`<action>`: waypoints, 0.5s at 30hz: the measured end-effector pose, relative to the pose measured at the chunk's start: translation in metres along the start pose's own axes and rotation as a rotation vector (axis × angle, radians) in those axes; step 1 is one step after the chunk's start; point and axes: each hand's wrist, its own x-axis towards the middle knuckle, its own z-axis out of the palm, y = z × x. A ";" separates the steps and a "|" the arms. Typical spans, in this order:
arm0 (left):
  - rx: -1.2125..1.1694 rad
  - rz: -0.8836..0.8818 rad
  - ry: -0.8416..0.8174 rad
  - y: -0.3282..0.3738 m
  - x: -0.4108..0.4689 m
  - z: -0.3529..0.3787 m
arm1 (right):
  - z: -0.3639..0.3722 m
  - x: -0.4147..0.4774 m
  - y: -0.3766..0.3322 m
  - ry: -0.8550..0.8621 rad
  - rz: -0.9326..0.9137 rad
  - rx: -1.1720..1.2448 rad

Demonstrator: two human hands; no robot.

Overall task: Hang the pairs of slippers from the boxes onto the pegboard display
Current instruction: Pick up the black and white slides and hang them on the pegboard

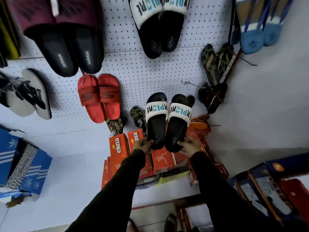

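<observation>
I hold a pair of black slides with white "EXPLORE" straps (168, 121) upright against the lower part of the white pegboard (143, 71). My left hand (144, 144) grips the heel of the left slide. The heel of the right slide sits in my right hand (190, 144). A string at the toes joins the two slides. Orange "ekta" boxes (119, 148) are stacked directly beneath my hands.
Hanging on the pegboard are a red pair (100, 97), a black adidas pair (73, 47), a second EXPLORE pair (158, 25), dark patterned sandals (215, 62) and blue fluffy slippers (260, 36). Blue adidas boxes (21, 164) stand at left, dark boxes (270, 185) at right.
</observation>
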 end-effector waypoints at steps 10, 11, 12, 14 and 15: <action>-0.219 0.414 0.023 0.123 -0.041 0.020 | 0.020 -0.041 -0.127 -0.070 -0.435 0.089; -0.211 0.457 0.027 0.136 -0.044 0.022 | 0.022 -0.044 -0.141 -0.082 -0.464 0.101; -0.206 0.502 0.027 0.148 -0.048 0.023 | 0.024 -0.049 -0.154 -0.085 -0.490 0.107; -0.199 0.591 0.036 0.173 -0.054 0.026 | 0.026 -0.057 -0.183 -0.095 -0.551 0.131; -0.200 0.627 0.042 0.185 -0.055 0.028 | 0.027 -0.057 -0.194 -0.101 -0.579 0.149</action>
